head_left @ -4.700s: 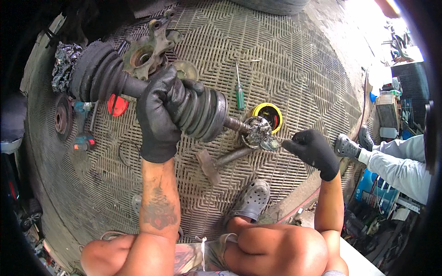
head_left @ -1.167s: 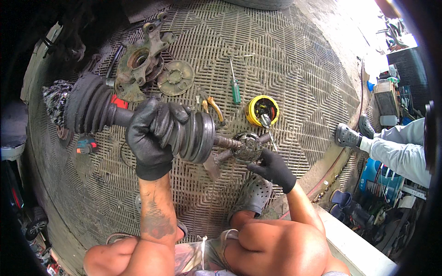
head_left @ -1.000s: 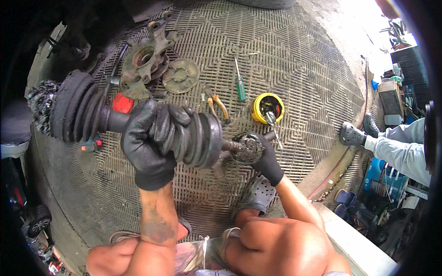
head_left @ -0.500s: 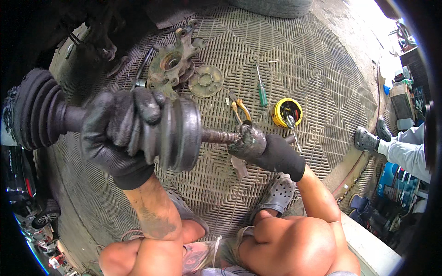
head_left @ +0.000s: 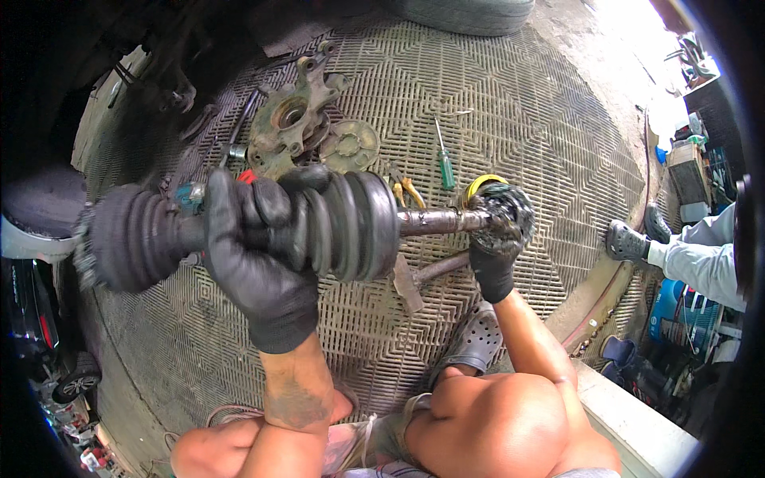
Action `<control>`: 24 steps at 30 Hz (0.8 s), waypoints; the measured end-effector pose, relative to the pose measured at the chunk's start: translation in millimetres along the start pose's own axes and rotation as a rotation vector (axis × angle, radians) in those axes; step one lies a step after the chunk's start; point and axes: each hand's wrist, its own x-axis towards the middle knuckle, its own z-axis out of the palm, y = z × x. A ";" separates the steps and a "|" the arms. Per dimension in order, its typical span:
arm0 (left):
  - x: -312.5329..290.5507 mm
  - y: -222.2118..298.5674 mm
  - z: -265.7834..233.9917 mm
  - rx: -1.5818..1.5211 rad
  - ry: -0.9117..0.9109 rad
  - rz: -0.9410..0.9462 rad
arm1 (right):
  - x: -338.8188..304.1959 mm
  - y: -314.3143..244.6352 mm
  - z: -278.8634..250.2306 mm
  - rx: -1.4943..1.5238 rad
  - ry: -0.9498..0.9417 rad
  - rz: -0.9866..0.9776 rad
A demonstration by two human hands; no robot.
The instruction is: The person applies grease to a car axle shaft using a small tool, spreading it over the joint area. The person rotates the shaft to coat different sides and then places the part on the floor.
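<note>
My left hand (head_left: 259, 247), in a black glove, is closed around the drive axle, gripping between its two ribbed black boots. The larger outer boot (head_left: 131, 239) lies to the left; the other boot (head_left: 358, 227) is right of the fingers. From it the bare metal shaft (head_left: 434, 221) runs right to a CV joint (head_left: 508, 219) thick with dark grease. My right hand (head_left: 492, 267), also gloved, is closed on that joint from below; its fingers are partly hidden. Behind the joint, a yellow tub (head_left: 484, 182) is mostly covered. Below the shaft lies a hammer (head_left: 408, 288).
On the grated mat lie a steering knuckle (head_left: 271, 131), a round metal plate (head_left: 351, 145), pliers (head_left: 413, 193) and a green-handled screwdriver (head_left: 445, 166). A tire (head_left: 470, 14) lies at the far edge. At right, another person's grey clog (head_left: 627, 240) rests near a blue case (head_left: 677, 315).
Both hands have shifted right with the axle. The joint has turned, showing its greasy face, and is now in front of the yellow tub. More of the hammer shows.
</note>
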 end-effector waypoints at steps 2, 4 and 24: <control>2.1 -6.5 -6.8 -0.173 0.133 -0.092 | -12.2 23.2 -10.5 -0.152 -0.037 -0.046; 5.3 -10.9 -18.8 -0.358 0.157 -0.129 | -22.5 35.9 -4.4 0.089 -0.160 0.145; 30.7 -66.2 -32.0 -0.017 -0.087 -0.193 | -73.9 91.0 -63.0 -0.283 -0.426 0.360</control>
